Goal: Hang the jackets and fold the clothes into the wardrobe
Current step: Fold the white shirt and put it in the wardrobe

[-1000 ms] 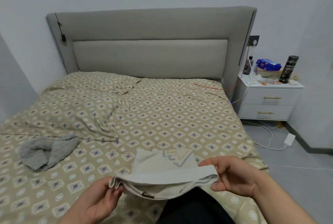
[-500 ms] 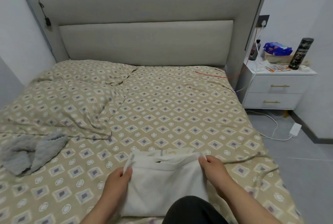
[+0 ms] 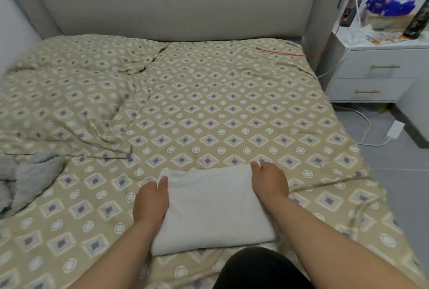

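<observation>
Compared with half a second ago, the view sits lower and closer over the bed (image 3: pixel 209 114), and the flap that was then being held up at its two corners now lies down flat, so the cloth forms one closed block. The bed, with its patterned cover, carries everything. The folded white garment (image 3: pixel 213 209) lies on its near edge, right in front of the person, a tidy rectangle several layers thick. A crumpled grey cloth (image 3: pixel 27 179) sits well apart at the left edge of the bed. The left hand (image 3: pixel 151 200) lies along the garment's left side with its thumb on top near the far corner and its fingers out of sight under the edge, so it appears to pinch the layers. The right hand (image 3: pixel 269 182) covers the far right corner, with its fingertips curled over the edge and gripping it. The garment looks light, soft and limp, with nothing stiff in it, so lifting it by one corner would likely let the layers slide open. The safer hold is probably both hands under the two short sides, palms supporting the stack and thumbs clamped on top, while it is carried level to the wardrobe, which is not in view.
</observation>
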Tool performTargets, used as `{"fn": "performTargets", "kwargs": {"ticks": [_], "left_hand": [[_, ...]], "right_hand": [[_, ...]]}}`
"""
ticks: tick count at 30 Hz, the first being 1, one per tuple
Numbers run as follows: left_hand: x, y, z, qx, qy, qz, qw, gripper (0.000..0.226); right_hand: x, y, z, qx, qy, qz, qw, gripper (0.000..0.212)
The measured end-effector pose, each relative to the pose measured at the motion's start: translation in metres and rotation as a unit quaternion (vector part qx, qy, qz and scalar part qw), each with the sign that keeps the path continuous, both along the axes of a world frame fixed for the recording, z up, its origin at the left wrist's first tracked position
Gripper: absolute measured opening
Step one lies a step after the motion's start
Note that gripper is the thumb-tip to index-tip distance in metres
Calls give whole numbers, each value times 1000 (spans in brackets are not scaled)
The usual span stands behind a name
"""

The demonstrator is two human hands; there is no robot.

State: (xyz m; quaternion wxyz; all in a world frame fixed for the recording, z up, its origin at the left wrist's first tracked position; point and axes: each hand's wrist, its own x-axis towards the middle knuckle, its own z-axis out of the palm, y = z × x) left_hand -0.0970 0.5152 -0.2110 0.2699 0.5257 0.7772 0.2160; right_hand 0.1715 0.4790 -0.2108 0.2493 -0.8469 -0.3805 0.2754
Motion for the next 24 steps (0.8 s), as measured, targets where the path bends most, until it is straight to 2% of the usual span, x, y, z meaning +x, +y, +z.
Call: {"fn": "performTargets", "kwargs": {"ticks": [5, 9, 11, 14, 17, 19, 21, 23, 24], "left_hand": [[2, 7, -17, -8, 44, 11, 999, 51], [4, 9, -12, -15, 53, 0, 998, 50], [0, 7, -9, -11, 6, -17, 1000, 52], [-13, -4, 1, 33, -134, -41, 990, 44], [-14, -17, 15, 101, -123, -74, 984, 36], [-10, -13, 19, 127, -111, -52, 984, 33], [-6, -8, 20, 126, -78, -60, 987, 22], [-1, -14, 18, 157, 47, -145, 976, 39], [3, -22, 16, 194, 104, -224, 949, 47]], "right_hand": [[-2, 10, -14, -29, -64, 1, 998, 49], [-1, 9, -11, -34, -60, 5, 998, 53], [3, 4, -6, -20, -25, 12, 999, 56], [11, -10, 4, -4, 57, 9, 998, 57], [10, -32, 6, 11, 85, 31, 996, 37], [5, -49, 9, 34, 8, 99, 994, 59], [1, -61, 12, 55, -135, 223, 964, 69], [-2, -69, 12, 35, -217, 342, 914, 75], [-3, -72, 10, 17, -224, 377, 898, 77]]}}
